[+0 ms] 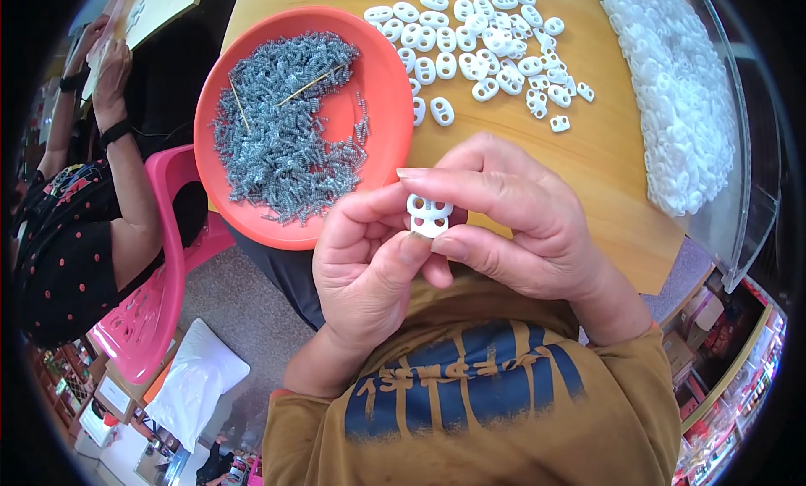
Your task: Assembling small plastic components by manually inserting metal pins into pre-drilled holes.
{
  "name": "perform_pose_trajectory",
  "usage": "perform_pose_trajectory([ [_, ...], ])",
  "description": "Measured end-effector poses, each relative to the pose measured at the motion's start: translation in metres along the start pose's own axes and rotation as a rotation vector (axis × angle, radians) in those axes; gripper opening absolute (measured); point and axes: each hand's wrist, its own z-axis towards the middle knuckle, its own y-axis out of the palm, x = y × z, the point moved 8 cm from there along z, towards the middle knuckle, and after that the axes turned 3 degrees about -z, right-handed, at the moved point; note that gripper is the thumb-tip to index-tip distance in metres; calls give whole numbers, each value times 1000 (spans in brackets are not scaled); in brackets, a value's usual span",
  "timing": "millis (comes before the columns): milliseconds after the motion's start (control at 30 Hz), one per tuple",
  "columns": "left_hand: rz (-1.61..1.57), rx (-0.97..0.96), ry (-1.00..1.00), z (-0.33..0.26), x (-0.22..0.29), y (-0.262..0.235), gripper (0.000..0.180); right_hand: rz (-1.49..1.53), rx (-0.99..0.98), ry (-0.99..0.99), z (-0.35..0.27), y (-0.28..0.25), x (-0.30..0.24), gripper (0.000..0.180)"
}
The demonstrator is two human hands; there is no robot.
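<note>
both hands meet above the near edge of a round wooden table [604, 150], close to the person's chest. the left hand [369, 267] and the right hand [512, 217] together pinch one small white plastic toggle [429, 215], a flat piece with two oval holes; the left thumb presses its lower edge while the right thumb and forefinger close on its right side and top, so that the piece stands between the fingertips, clear of the table. to the left of the hands, overhanging the table edge, lies an orange dish [382, 91] heaped with small grey metal springs [285, 125]; two thin yellowish sticks lie across the heap. beyond the hands, loose white toggles [478, 41] of the same kind are scattered over the tabletop, well apart from the held one. at the far right a large mound of white pieces [680, 99] lies against a clear curved wall [739, 192] at the table's rim. at the left margin another person sits on a pink plastic chair [159, 309], hands raised at a second table [168, 3]; what those hands hold cannot be told.
</note>
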Motion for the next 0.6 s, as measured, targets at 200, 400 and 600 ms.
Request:
perform_pose_trajectory([
  [200,-10,15,-10,-1,0,-3,28,49,-4,24,-1,2,2,31],
  [400,4,31,-7,-2,-3,-4,25,41,30,25,-2,6,3,28],
  [600,66,65,13,-3,-2,-5,24,-4,21,-3,-6,9,8,30],
])
